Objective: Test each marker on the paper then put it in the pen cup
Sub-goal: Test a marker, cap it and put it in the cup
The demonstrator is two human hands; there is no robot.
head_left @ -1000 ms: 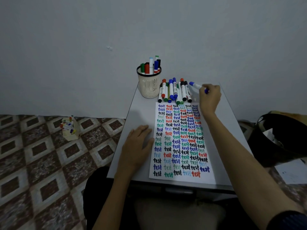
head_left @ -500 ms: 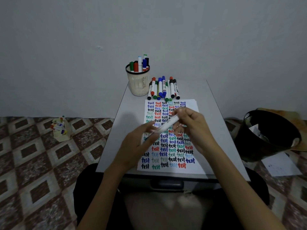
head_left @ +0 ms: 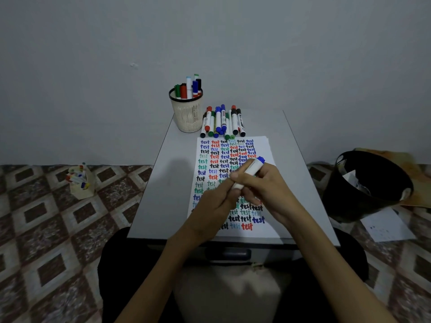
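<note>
A blue marker (head_left: 251, 170) with a white barrel is held tilted above the middle of the paper (head_left: 263, 146), its blue end pointing up and right. My right hand (head_left: 265, 188) grips the barrel. My left hand (head_left: 213, 202) pinches the marker's lower end, which its fingers hide. The paper is covered with rows of the word "test" in several colours. A row of several markers (head_left: 222, 122) lies at the paper's far edge. The mesh pen cup (head_left: 186, 117) stands left of that row and holds several markers.
The small grey table (head_left: 172, 173) stands against a plain wall. A black bin (head_left: 363, 185) sits on the floor to the right, with a loose sheet (head_left: 387, 226) beside it. A small box of markers (head_left: 80, 180) stands on the tiled floor to the left.
My right hand brought the blue marker from the table's far end to above the paper's middle. My left hand lifted off the table and took hold of the marker's lower end.
</note>
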